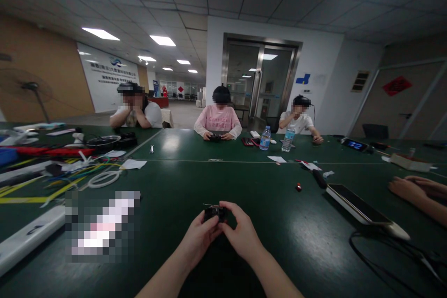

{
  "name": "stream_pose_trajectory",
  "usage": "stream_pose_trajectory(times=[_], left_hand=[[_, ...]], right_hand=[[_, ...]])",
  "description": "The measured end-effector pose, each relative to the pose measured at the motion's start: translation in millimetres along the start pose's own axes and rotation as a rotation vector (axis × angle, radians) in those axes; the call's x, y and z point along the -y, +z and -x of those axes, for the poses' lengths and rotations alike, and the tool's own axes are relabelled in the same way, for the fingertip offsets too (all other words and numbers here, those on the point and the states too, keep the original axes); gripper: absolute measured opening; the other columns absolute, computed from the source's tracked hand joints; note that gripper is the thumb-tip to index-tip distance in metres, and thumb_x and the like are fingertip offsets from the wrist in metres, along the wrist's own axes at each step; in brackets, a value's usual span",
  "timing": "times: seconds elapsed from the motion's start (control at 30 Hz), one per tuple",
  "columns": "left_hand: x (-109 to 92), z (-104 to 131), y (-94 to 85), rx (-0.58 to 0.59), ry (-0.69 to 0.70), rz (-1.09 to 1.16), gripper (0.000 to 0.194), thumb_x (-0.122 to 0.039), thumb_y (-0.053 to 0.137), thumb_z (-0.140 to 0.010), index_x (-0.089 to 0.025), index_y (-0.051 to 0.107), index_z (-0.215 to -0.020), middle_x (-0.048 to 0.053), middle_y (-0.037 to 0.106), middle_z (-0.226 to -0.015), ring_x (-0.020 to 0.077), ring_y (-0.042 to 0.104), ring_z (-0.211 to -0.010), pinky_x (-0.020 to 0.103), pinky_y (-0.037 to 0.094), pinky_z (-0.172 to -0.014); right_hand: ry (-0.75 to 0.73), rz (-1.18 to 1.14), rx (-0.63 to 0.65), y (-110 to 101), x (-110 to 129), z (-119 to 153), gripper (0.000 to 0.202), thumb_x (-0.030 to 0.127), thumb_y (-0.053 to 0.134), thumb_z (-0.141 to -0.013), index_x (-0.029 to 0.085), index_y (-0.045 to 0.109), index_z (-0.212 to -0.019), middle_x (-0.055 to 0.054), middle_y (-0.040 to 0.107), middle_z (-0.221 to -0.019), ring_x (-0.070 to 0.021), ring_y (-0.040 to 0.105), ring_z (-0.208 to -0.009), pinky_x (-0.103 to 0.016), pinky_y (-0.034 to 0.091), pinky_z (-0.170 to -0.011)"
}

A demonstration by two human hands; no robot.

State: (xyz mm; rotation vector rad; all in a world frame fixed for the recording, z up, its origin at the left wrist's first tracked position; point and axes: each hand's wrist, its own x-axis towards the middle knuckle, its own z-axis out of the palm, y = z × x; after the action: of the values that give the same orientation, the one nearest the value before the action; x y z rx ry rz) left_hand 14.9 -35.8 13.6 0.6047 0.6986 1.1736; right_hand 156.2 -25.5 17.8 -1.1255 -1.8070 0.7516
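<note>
Both forearms come up from the bottom edge and meet just above the dark green table top [181,181]. The left hand [199,237] and the right hand [240,235] are curled in toward each other, fingers closed around a small black boxy part [214,213] held between them over the table's near middle. Thumbs and fingertips pinch it from both sides; the part is too small and dim to tell what it is, though a thin wire seems to stick out at its top.

Around the hands the green surface lies bare to the front and to both sides. A small red object [298,187] sits well apart, farther out to the right, near a black-handled tool [318,179]. Farther right lies a long flat white-edged device with a dark screen [359,205], with a loose black cable [384,251] near the table's right edge. To the left are a coiled white cable [104,179] and a white plastic strip [28,237] at the left edge. Another person's hands [415,188] rest on the table at the far right. Two clear water bottles [265,138] stand across the table before three seated people.
</note>
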Motion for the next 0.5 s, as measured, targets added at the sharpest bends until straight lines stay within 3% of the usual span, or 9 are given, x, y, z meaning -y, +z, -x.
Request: stream_pose_trajectory(times=[0.27, 0.5], left_hand=[[-1.2, 3.9, 6.5, -0.023, 0.059, -0.04, 0.026, -0.011, 0.066, -0.069, -0.014, 0.06, -0.094, 0.007, 0.068, -0.09, 0.0176, 0.064, -0.083, 0.031, 0.047, -0.081], [-1.5, 1.6, 3.7, -0.021, 0.053, -0.051, 0.031, -0.01, 0.065, -0.069, -0.015, 0.059, -0.099, 0.008, 0.067, -0.095, 0.0194, 0.063, -0.088, 0.034, 0.046, -0.083]], right_hand=[[-0.042, 0.018, -0.006, -4.0, 7.5, 1.1, 0.046, 0.009, 0.055, -0.069, 0.027, 0.054, -0.111, -0.002, 0.057, -0.113, -0.0208, 0.051, -0.11, -0.041, 0.039, -0.098], [-0.031, 0.038, -0.004, -1.5, -1.6, 0.3, 0.047, 0.009, 0.055, -0.069, 0.028, 0.054, -0.112, -0.002, 0.057, -0.114, -0.0211, 0.05, -0.111, -0.042, 0.039, -0.097]])
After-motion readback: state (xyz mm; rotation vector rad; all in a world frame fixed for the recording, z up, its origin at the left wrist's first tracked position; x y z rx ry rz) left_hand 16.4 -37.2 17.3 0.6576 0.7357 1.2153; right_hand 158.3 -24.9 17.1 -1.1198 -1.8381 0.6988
